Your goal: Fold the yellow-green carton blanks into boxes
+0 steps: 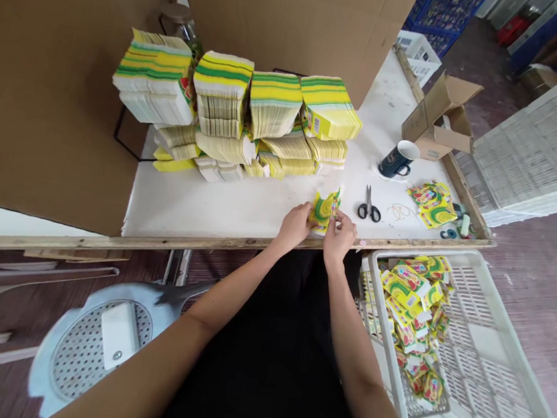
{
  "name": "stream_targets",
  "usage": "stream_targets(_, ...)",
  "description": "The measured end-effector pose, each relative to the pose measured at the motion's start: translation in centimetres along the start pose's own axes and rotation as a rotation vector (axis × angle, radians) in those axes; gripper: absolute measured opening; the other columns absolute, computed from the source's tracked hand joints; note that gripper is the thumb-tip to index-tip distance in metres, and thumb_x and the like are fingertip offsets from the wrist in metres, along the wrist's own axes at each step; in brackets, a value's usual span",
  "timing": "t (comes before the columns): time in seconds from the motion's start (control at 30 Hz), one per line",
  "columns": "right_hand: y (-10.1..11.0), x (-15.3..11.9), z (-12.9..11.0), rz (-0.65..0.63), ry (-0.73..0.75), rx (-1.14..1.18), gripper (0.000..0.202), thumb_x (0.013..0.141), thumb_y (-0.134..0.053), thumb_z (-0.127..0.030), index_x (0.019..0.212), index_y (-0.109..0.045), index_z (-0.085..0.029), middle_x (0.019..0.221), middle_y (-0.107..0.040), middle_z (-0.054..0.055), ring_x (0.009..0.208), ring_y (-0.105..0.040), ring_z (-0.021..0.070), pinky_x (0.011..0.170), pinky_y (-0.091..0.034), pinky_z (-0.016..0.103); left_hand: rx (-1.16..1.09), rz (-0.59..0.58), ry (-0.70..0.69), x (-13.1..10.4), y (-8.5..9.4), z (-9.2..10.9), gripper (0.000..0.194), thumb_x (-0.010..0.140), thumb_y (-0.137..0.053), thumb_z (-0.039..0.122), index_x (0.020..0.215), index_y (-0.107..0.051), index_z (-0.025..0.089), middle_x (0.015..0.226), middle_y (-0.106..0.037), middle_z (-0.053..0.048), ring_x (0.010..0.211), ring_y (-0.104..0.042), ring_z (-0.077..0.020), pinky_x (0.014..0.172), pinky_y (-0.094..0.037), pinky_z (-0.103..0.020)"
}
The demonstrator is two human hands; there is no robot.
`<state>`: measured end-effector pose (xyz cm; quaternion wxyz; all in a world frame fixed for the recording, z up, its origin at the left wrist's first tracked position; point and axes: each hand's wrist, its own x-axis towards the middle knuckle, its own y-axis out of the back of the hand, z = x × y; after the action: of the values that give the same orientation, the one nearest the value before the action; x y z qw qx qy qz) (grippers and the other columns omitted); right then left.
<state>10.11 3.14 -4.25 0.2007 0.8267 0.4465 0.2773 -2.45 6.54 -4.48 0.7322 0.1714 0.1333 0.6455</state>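
At the front edge of the white table (198, 210), a small yellow-green printed carton (325, 207) stands between my two hands. My left hand (296, 226) pinches its left side, fingers closed on it. My right hand (339, 237) grips its right side, with thumb and fingers near the carton's edge. Behind the hands, stacks of flat yellow-green cartons (273, 104) are piled in rows. Black-handled scissors (369, 209) lie just right of my right hand.
Right of the scissors are rubber bands (401, 211), a dark mug (399, 160), loose flat cartons (433, 203) and an open cardboard box (439, 123). A white crate (505, 342) holding small cartons (413, 305) stands below right. A stool (76, 347) is below left.
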Motion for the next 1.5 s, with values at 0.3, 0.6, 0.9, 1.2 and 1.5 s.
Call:
stream_targets(0.3,4.1,-3.3,-1.3,0.064,-0.224,0.786,0.025,0.081,-0.077,-0.039,0.092,-0.072,-0.017,0.090,-0.075,0.006,0.084,-0.068,0.0193,0.086,-0.054,0.036,-0.584,-0.122,-0.026,-3.3,1.9,0.3,0.066,0.075,-0.067,0.077,0.095,-0.068,0.015,0.089,-0.072,-0.008,0.074,-0.066,-0.0171,0.070,-0.053,-0.031)
stream_targets(0.6,6.2,-6.7,-0.8,-0.055,-0.364,0.856,0.027,0.076,-0.082,-0.042,0.088,-0.073,-0.020,0.093,-0.077,0.006,0.089,-0.071,0.0207,0.091,-0.056,0.039,-1.074,-0.579,-0.005,-6.9,1.4,2.4,0.069,0.071,-0.085,0.059,0.125,-0.071,0.018,0.130,-0.071,-0.018,0.131,-0.061,-0.0347,0.110,-0.047,-0.045)
stream_targets(0.9,8.1,-7.0,-1.9,-0.223,-0.266,0.711,0.030,0.080,-0.081,-0.043,0.098,-0.073,-0.020,0.098,-0.077,0.007,0.088,-0.070,0.0204,0.084,-0.056,0.036,-1.029,-0.371,0.100,-7.9,2.2,3.7,0.055,0.073,-0.084,0.057,0.106,-0.076,0.013,0.106,-0.079,-0.014,0.112,-0.071,-0.0321,0.097,-0.055,-0.041)
stream_targets(1.2,7.9,-7.9,-2.2,-0.115,-0.188,0.509,0.027,0.089,-0.069,-0.046,0.087,-0.064,-0.019,0.079,-0.068,0.003,0.071,-0.062,0.0170,0.068,-0.051,0.031,-0.787,-0.112,0.118,-8.8,1.3,4.1,0.060,0.076,-0.081,0.053,0.119,-0.058,0.018,0.085,-0.075,-0.003,0.076,-0.072,-0.0191,0.073,-0.056,-0.030)
stream_targets(1.5,10.7,-6.7,-1.8,-0.324,-0.036,0.524,0.057,0.089,-0.071,-0.038,0.141,-0.051,-0.027,0.118,-0.070,0.007,0.067,-0.058,0.0134,0.064,-0.051,0.029,-0.711,-0.387,-0.025,-9.7,3.6,5.6,0.071,0.089,-0.074,0.040,0.149,-0.040,0.024,0.116,-0.074,-0.010,0.100,-0.072,-0.0218,0.089,-0.054,-0.032)
